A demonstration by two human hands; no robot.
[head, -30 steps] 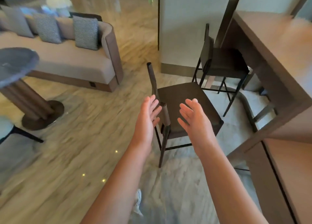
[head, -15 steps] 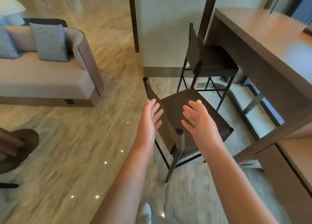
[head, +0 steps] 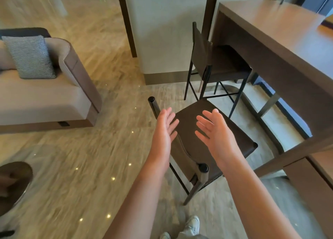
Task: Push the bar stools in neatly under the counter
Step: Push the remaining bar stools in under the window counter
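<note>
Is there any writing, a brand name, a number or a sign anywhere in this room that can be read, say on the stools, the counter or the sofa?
None: no text can be read. The near bar stool, the far bar stool, the counter, the sofa and its striped cushion show no legible lettering.

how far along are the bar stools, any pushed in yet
Done, or nearly: the far stool sits with its seat partly under the counter. In hand: the left hand and right hand hover open over the near stool, gripping nothing. Left: the near stool stands angled, clear of the counter, not yet pushed in.
</note>
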